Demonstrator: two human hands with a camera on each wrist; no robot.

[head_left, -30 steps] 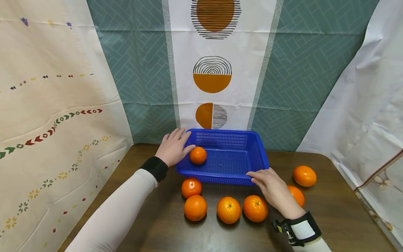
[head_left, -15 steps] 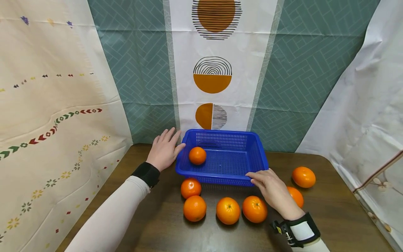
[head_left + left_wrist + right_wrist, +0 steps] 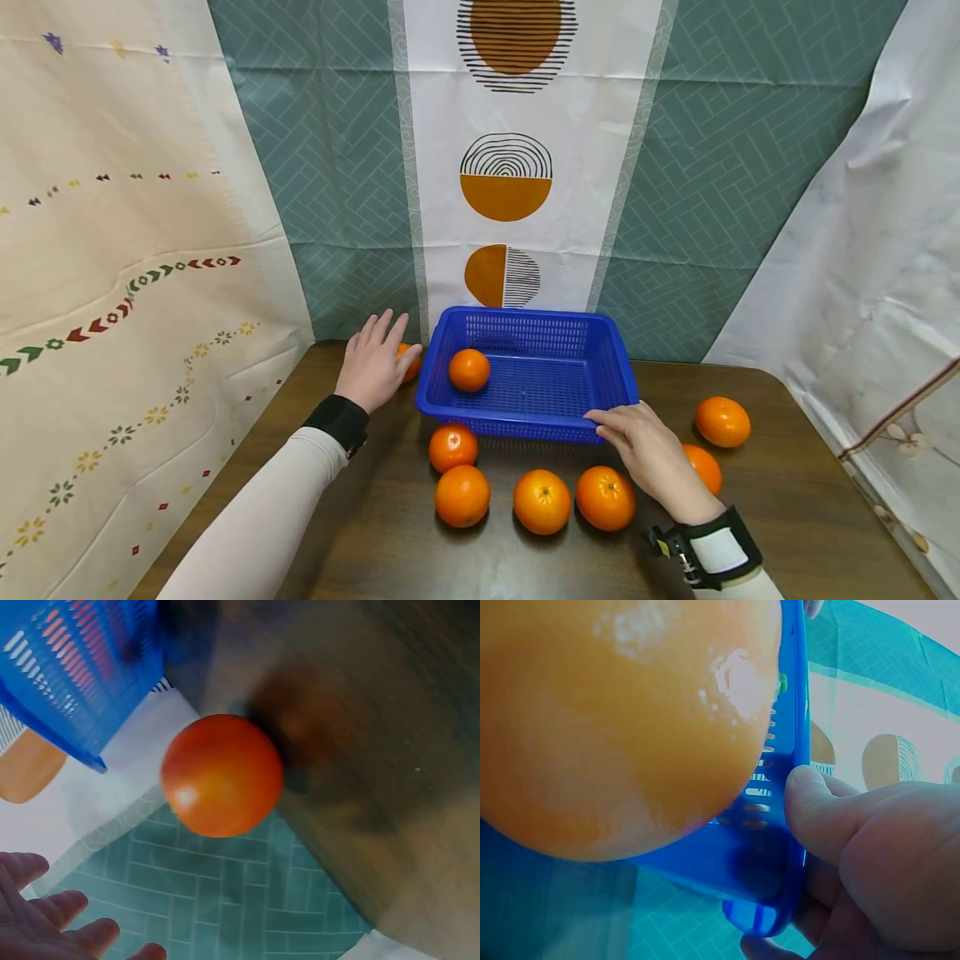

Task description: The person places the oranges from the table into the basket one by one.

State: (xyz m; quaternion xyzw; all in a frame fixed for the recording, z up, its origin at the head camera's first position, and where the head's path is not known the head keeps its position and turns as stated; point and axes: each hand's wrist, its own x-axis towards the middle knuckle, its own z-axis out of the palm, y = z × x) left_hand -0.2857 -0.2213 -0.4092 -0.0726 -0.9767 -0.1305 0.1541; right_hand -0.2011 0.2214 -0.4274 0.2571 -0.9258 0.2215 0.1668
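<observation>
A blue perforated basket (image 3: 525, 425) stands on the wooden table with one orange (image 3: 469, 370) inside, at its left end. My left hand (image 3: 372, 360) is spread at the basket's left, over another orange (image 3: 411, 363) partly hidden by the thumb. In the left wrist view that orange (image 3: 221, 776) shows whole, with the fingers (image 3: 97, 937) extended and apart from it. My right hand (image 3: 647, 446) holds the basket's front right rim. The right wrist view shows the thumb pressed on the rim (image 3: 795, 735) and fingers on its other side.
In front of the basket lie several oranges, among them a left pair (image 3: 462, 496) and a middle one (image 3: 542, 502). One orange (image 3: 701, 468) is partly behind my right hand, and another (image 3: 722, 422) lies farther right. A patterned cloth (image 3: 510, 167) hangs behind the table.
My left hand has moved left, from over the basket's left rim to beside it. An orange has come into view by its thumb. The right hand stays on the rim.
</observation>
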